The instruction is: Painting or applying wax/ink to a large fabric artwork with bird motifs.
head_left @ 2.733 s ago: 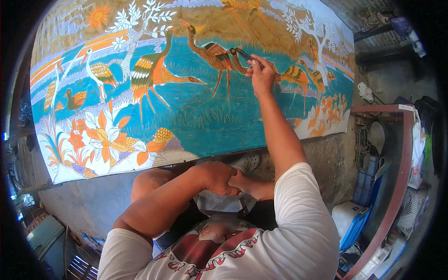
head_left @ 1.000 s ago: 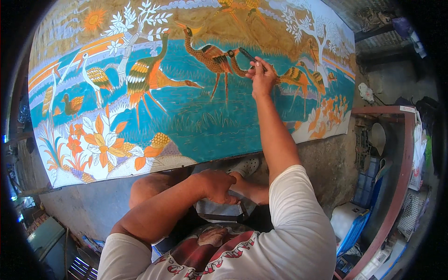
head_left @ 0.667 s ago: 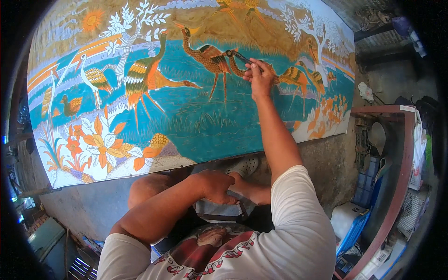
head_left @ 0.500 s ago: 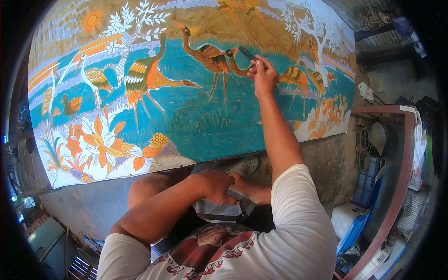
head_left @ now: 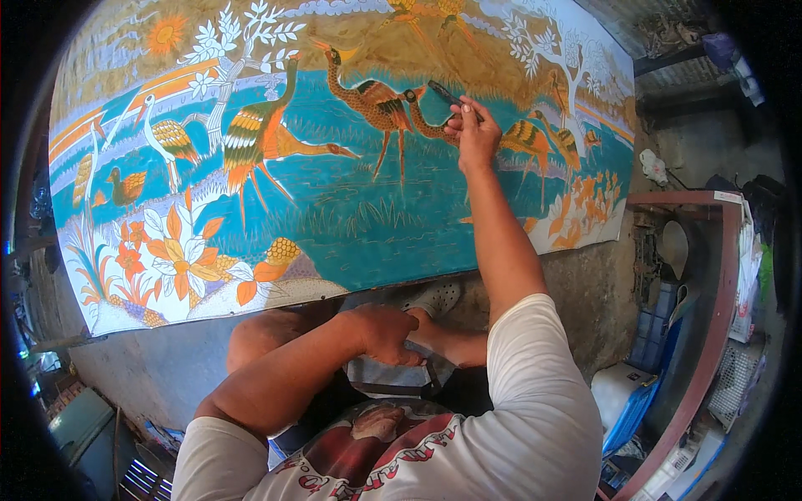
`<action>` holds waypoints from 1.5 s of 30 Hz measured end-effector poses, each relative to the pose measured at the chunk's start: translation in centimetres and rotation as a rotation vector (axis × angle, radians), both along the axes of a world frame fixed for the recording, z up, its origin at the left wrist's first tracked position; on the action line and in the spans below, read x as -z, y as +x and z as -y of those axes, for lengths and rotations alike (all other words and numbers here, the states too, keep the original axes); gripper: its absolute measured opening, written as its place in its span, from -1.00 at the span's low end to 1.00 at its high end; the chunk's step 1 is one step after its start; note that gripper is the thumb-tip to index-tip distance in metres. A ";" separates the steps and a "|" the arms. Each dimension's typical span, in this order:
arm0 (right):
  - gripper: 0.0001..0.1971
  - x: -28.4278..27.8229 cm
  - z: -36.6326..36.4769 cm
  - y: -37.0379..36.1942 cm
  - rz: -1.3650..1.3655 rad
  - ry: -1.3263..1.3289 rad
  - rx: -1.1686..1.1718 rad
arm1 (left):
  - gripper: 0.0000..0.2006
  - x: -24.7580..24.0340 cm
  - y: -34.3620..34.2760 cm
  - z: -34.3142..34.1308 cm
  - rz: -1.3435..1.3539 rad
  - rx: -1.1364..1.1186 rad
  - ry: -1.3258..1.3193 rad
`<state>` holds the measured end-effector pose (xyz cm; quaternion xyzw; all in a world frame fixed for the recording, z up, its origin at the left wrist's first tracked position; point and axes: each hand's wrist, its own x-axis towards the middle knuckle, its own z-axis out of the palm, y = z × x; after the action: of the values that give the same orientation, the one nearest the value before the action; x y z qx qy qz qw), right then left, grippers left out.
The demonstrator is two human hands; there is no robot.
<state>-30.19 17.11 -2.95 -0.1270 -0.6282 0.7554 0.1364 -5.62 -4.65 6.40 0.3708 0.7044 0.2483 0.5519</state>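
Observation:
A large painted cloth (head_left: 393, 250) spreads in front of me, with long-necked birds on blue-green water. My right hand (head_left: 478, 138) reaches over its upper middle, fingers pinched round a dark, slim brush (head_left: 444, 93). The brush's tip points up and left, beside the beak of a brown bird (head_left: 424, 121); whether it touches the cloth I cannot tell. Low over my lap, my left hand (head_left: 386, 334) hangs loosely bent, thumb and forefinger apart, with nothing visible between them. Its other fingers are mostly hidden. Under it lies a grey surface (head_left: 388, 371) with a dark band.
A reddish-brown frame (head_left: 725, 284) stands at the right, with a white container (head_left: 614, 392) and blue items beside it. A clog-covered foot (head_left: 441, 296) is below the cloth's near edge. At lower left stands a grey-green bin (head_left: 83, 426).
My right hand has shifted very slightly right, and the brush now lies a little flatter with its tip still near the beak. My left hand stays put.

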 end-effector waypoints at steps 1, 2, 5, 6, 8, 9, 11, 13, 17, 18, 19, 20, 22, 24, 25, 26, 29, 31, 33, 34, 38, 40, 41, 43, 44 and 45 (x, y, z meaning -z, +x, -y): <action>-0.76 0.1 0.0 0.2 0.014 0.001 0.001 | -0.18 0.0 -0.1 0.0 0.010 0.010 -0.019; -0.76 0.3 0.0 0.5 0.041 -0.015 -0.027 | -0.18 0.0 -0.3 0.0 0.011 0.007 -0.013; -0.76 0.8 0.4 0.7 0.063 0.001 -0.068 | -0.17 -0.3 -0.5 0.2 0.012 0.018 -0.018; -0.75 0.9 0.4 0.8 0.091 0.038 -0.065 | -0.17 -0.3 -0.5 0.2 0.004 0.013 -0.024; -0.75 0.9 0.4 0.6 0.063 0.054 -0.079 | -0.17 -0.5 -0.4 0.2 -0.004 0.007 -0.032; -0.75 0.9 0.4 0.6 0.067 0.076 -0.074 | -0.17 -0.6 -0.3 0.1 -0.006 0.014 -0.028; -0.75 0.8 0.2 0.6 0.047 0.057 -0.063 | -0.17 -0.6 -0.1 0.0 -0.008 0.021 -0.023; -0.76 0.7 0.1 0.7 0.031 0.043 -0.052 | -0.18 -0.4 -0.1 -0.1 0.004 0.013 -0.030; -0.77 0.8 0.3 0.6 0.040 0.099 -0.070 | -0.18 0.0 -0.3 0.1 0.009 0.010 -0.004; -0.78 0.8 0.3 0.6 0.061 0.134 -0.047 | -0.18 0.0 -0.3 0.1 0.011 0.007 0.001; -0.78 0.7 0.3 0.6 0.046 0.131 -0.055 | -0.18 0.0 -0.2 0.2 0.011 0.003 -0.001; -0.78 0.7 0.3 0.5 0.044 0.080 -0.040 | -0.18 0.0 -0.2 0.2 0.013 0.003 0.004; -0.78 0.6 0.2 0.6 0.041 0.030 -0.025 | -0.19 0.0 -0.1 0.1 -0.009 -0.001 0.018; -0.78 0.7 0.1 0.5 0.064 0.039 -0.084 | -0.18 0.0 -0.1 0.0 -0.004 0.011 0.010; -0.78 0.6 0.1 0.4 0.039 0.038 -0.096 | -0.18 0.0 -0.2 -0.1 0.004 0.023 -0.008; -0.78 0.6 0.0 0.3 0.053 0.056 -0.053 | -0.18 0.0 -0.2 -0.1 0.001 0.024 -0.008; -0.78 0.7 -0.2 0.1 0.025 0.038 -0.011 | -0.18 0.1 -0.2 0.0 0.008 0.012 -0.008; -0.79 0.8 -0.2 0.1 -0.012 0.005 -0.009 | -0.18 0.2 -0.2 0.0 0.003 0.013 0.014; -0.79 0.9 -0.1 0.0 0.049 -0.045 -0.061 | -0.18 0.2 -0.2 -0.1 0.010 0.012 0.015; -0.79 1.0 0.0 0.0 0.049 -0.045 -0.060 | -0.19 0.2 -0.3 -0.1 0.010 0.011 0.009; -0.78 0.8 0.3 -0.8 0.075 0.026 -0.049 | -0.19 0.0 -0.4 -0.1 -0.001 -0.001 0.010; -0.78 0.5 0.2 -1.1 0.081 0.055 -0.025 | -0.19 -0.1 -0.4 -0.1 -0.004 0.017 0.002; -0.77 0.4 0.1 -1.2 0.046 0.046 -0.022 | -0.19 -0.1 -0.3 -0.1 0.002 0.021 0.001; -0.76 0.2 -0.1 -1.2 0.012 0.039 -0.020 | -0.19 -0.1 -0.3 -0.2 0.007 0.016 -0.001; -0.78 0.2 -0.1 -1.1 0.007 0.004 -0.012 | -0.19 -0.1 -0.3 -0.2 0.012 0.013 0.006; -0.80 0.3 -0.1 -1.0 0.003 -0.029 0.007 | -0.18 0.0 -0.3 -0.1 0.008 0.020 -0.006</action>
<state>-31.17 17.26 -3.23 -0.1324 -0.6172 0.7636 0.1361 -5.95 -4.50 6.43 0.3750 0.6992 0.2421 0.5585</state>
